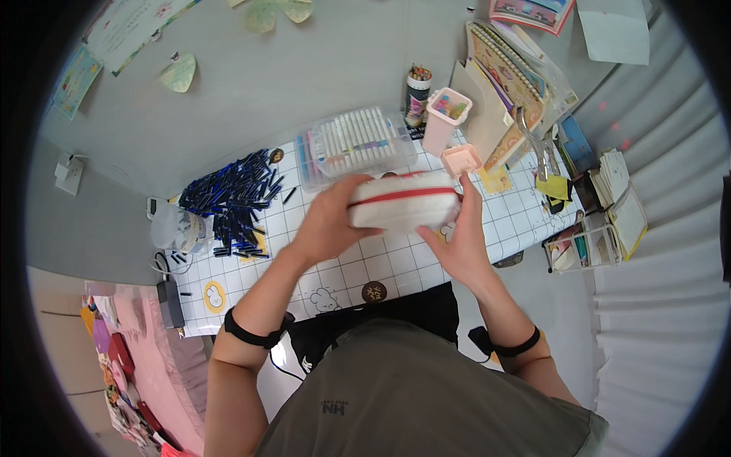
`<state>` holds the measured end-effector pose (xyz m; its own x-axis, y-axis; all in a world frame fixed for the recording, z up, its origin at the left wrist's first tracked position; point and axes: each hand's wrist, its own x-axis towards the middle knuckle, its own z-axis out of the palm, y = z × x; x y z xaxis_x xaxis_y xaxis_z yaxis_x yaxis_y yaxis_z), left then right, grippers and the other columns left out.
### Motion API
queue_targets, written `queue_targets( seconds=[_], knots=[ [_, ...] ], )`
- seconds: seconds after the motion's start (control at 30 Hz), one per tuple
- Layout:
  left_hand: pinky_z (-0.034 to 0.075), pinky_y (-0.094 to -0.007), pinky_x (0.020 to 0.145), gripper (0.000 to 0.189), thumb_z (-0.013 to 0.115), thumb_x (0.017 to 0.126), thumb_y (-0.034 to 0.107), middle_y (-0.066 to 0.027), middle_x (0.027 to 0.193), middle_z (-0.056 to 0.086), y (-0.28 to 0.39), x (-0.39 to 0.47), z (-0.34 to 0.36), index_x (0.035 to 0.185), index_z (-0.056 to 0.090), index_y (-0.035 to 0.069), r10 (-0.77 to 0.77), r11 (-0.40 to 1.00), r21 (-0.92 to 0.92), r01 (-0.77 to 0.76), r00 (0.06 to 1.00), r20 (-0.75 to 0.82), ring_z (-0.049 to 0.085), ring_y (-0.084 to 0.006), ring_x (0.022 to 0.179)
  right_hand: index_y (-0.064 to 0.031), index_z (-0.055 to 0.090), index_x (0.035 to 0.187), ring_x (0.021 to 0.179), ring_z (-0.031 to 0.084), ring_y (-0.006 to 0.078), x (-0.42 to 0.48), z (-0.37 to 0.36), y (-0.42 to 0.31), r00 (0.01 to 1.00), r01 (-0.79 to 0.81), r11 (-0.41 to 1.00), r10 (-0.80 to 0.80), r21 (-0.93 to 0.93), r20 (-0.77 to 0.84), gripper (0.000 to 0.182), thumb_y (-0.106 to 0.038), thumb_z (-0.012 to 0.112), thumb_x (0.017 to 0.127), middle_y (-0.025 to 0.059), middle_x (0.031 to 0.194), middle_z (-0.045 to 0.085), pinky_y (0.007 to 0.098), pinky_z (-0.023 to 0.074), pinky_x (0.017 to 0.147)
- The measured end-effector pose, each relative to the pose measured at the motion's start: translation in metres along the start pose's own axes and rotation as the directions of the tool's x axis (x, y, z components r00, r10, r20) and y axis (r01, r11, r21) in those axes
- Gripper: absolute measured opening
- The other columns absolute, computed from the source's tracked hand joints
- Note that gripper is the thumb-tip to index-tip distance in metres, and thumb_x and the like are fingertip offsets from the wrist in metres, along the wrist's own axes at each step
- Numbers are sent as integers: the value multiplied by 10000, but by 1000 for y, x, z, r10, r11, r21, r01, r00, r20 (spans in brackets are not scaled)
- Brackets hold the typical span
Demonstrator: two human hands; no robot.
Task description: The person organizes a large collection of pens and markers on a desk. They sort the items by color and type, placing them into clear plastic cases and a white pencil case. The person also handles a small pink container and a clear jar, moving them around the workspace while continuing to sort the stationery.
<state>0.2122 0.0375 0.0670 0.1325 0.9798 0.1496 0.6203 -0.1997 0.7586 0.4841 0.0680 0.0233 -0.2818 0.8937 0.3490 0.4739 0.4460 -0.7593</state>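
Note:
A white soft case with a red zip (402,208), which looks like a pencil case, is held up between my two hands over the desk. My left hand (331,220) grips its left end, fingers behind and thumb at the lower front edge. At the other end, my right hand (462,240) has its thumb under the case and a finger on the right side. Just behind the case lies a small pink open tray or lid (461,160). What the case holds is hidden.
Ink cartridges (231,197) form a heap at the left, beside a clear plastic tub (180,228). White markers (354,137) fill a clear box at the back. A pink bin (448,120), a pencil tube (418,94) and upright notebooks (508,91) stand back right on the grid-patterned desk cover (394,257).

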Motion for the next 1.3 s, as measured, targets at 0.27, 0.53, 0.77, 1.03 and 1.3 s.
queue_targets(
  seconds=[0.27, 0.53, 0.77, 1.03, 1.3],
  knots=[
    [574, -403, 1069, 856, 993, 794, 161, -167, 1342, 721, -45, 32, -70, 1520, 550, 71, -90, 991, 89, 104, 985, -149, 707, -308, 1237, 46, 421, 1526, 1317, 553, 434, 98, 63, -20, 965, 254, 965, -249, 63, -75, 780, -89, 854, 891, 263, 1459, 504, 481, 496, 1110],
    [482, -476, 1195, 949, 921, 872, 175, -332, 1562, 474, -87, 83, -70, 1630, 389, -33, -156, 963, 177, 205, 954, -257, 530, -463, 1438, -2, 485, 1579, 1435, 599, 326, 145, 74, 18, 976, 163, 986, -166, 31, 139, 692, -156, 818, 993, 180, 1571, 588, 409, 476, 1227],
    [384, -567, 1238, 991, 900, 898, 174, -345, 1623, 376, -41, 73, -39, 1672, 312, -25, 241, 869, 494, -6, 879, -412, 412, -497, 1498, -1, 698, 1228, 1284, 625, 404, 91, -12, 41, 991, 63, 997, -57, -41, 122, 360, -153, 834, 932, 202, 1392, 657, 483, 507, 1107],
    [398, -528, 1222, 991, 902, 871, 279, -352, 1521, 488, 0, 142, 63, 1585, 344, -122, 187, 976, 153, -157, 960, -207, 466, -497, 1448, 18, 697, 1257, 1304, 584, 461, 80, -19, 84, 987, 155, 933, -161, -325, 8, 436, -159, 855, 891, 257, 1334, 632, 496, 488, 1133],
    [494, -500, 1154, 985, 928, 829, 345, -328, 1447, 575, -13, 200, 127, 1513, 392, -119, 17, 992, -118, -46, 970, -242, 573, -477, 1360, 6, 728, 1152, 1252, 602, 399, 57, -15, 85, 987, 111, 816, -25, -567, 158, 359, -141, 861, 853, 198, 1276, 655, 463, 499, 1115]
  ],
)
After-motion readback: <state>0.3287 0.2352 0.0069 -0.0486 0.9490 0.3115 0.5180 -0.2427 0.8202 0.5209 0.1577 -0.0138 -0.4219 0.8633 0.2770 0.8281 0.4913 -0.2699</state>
